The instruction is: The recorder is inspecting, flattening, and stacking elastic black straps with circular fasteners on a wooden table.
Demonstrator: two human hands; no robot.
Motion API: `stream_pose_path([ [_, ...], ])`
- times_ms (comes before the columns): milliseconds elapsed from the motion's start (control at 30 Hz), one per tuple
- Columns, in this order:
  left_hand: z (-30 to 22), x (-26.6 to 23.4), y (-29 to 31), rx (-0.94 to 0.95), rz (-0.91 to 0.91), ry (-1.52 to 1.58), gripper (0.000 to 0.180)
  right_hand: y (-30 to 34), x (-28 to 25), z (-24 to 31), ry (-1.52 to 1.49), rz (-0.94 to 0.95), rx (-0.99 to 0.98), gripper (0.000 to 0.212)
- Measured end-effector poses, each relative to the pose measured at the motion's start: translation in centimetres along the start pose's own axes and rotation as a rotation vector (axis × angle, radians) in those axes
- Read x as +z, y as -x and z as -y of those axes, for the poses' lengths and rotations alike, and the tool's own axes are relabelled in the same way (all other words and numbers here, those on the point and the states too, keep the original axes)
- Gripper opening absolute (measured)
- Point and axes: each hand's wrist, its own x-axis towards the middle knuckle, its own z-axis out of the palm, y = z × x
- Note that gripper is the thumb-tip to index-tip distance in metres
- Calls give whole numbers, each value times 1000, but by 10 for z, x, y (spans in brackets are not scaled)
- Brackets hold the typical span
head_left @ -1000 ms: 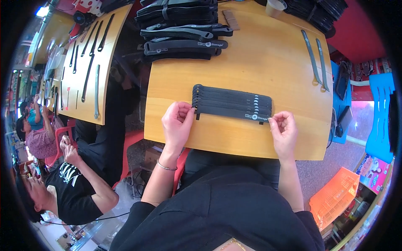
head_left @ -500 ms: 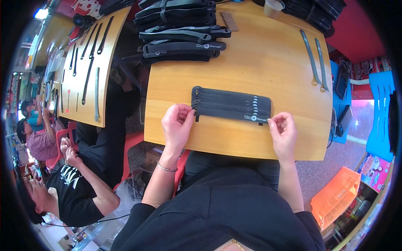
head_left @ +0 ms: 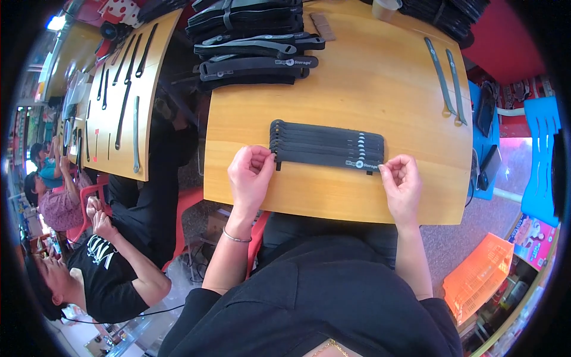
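A fanned row of black storage straps (head_left: 324,143) lies on the wooden table, their left ends stepped one behind another and pale print near their right ends. My left hand (head_left: 247,178) is closed in a pinch at the nearest strap's left end. At that strap's other end, the thumb and fingertips of my right hand (head_left: 401,184) are pinched together on its corner. Two short dark tabs (head_left: 279,166) stick out from under the near edge. My fingers cover the strap's very ends.
Bundled black and grey straps (head_left: 253,44) are piled at the back left. Two grey straps (head_left: 446,80) lie at the right, and a cup (head_left: 386,8) stands at the back. A person (head_left: 113,268) sits left beside another strap-strewn table (head_left: 122,156). An orange crate (head_left: 479,276) is at lower right.
The whole view has shifted slightly, with the table appearing a little higher. Both hands keep their pinch at the row's ends, and the straps lie as before.
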Motion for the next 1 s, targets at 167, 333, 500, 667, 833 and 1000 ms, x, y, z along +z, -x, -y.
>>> stream_pose_path([
  [167, 2, 1, 0, 4, 0, 4, 10, 1, 0, 1, 6, -7, 10, 19],
  [333, 4, 1, 0, -6, -11, 29, 10, 1, 1, 5, 48, -8, 33, 19],
  [500, 3, 2, 0, -5, 5, 25, 10, 0, 2, 7, 67, -14, 25, 20],
  [667, 4, 2, 0, 9, 5, 15, 10, -1, 4, 5, 113, -24, 25, 20],
  [833, 2, 2, 0, -5, 1, 10, 10, -1, 4, 5, 132, -28, 9, 20],
  [1000, 5, 2, 0, 1, 1, 3, 9, -1, 5, 5, 125, -34, 2, 20],
])
